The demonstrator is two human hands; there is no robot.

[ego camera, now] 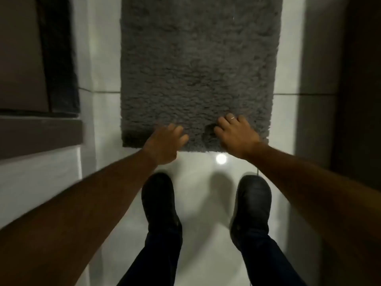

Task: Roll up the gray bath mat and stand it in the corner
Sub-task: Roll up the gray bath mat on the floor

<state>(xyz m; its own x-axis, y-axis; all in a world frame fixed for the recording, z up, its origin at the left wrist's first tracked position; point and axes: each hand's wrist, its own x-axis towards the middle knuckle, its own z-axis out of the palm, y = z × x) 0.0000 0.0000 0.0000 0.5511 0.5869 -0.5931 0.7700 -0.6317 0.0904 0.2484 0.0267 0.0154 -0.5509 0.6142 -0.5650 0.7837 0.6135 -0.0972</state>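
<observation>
The gray shaggy bath mat [198, 65] lies flat on the white tiled floor and runs away from me to the top of the view. My left hand [165, 142] hovers over or rests on the mat's near edge, left of middle, fingers curled and slightly blurred. My right hand [237, 135], with a ring on one finger, lies on the near edge right of middle, fingers spread and pressing into the pile. Whether either hand grips the edge is not clear. The mat is unrolled.
My two black shoes [160, 201] stand on the glossy white floor [206, 203] just short of the mat. A dark cabinet or wall base [39, 129] is at the left, a dark wall or door [354, 89] at the right. White floor strips flank the mat.
</observation>
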